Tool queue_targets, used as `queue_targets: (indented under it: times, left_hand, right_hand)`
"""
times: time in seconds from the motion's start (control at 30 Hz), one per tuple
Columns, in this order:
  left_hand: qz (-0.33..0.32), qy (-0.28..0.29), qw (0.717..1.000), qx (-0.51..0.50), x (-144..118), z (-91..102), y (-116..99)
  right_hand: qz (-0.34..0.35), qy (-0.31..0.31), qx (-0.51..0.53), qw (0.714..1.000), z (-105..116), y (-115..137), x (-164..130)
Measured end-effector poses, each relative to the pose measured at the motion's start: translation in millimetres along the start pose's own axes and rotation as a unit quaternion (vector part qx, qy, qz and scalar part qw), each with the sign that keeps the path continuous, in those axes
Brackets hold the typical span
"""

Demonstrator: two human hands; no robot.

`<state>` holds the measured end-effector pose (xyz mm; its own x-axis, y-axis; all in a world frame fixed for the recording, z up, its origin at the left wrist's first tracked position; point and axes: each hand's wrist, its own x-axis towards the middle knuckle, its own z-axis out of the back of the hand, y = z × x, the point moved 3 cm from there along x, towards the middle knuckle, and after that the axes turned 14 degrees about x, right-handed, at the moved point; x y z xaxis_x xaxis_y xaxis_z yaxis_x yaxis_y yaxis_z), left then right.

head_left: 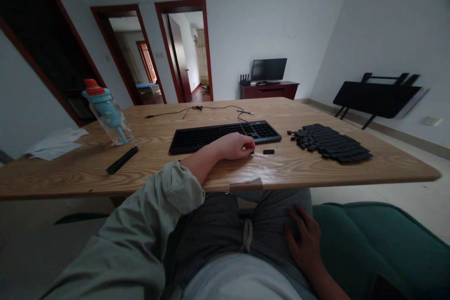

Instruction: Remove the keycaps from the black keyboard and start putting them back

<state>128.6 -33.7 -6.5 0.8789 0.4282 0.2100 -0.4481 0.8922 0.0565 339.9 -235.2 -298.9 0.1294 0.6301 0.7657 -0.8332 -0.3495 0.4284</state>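
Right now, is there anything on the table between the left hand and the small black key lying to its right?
Nothing visible: only bare wooden table separates the left hand from the small black key.

Left hand [236,146] loosely curled, forearm stretched forward, right hand [305,239] flat, palm down, fingers spread on thigh

The person wore a loose, pale grey-green long sleeve [140,225], bunched at the cuff in the lower left of the frame, dark grey trousers [225,225] with a light drawstring [248,236], and a whitish shirt hem [242,281] at bottom centre.
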Motion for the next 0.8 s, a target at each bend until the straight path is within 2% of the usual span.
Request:
queue_targets:
  times: [0.17,0.8]
  left_hand:
    - [-0.032,0.001,0.997,0.065,2.3,-1.6,1.5]
    - [-0.073,0.011,0.997,0.016,-6.9,2.7,0.3]
  right_hand:
    - [0.009,-0.003,-0.009,1.0,1.3,2.1,1.8]
    - [0.0,-0.004,-0.007,1.0,1.1,2.0,0.3]
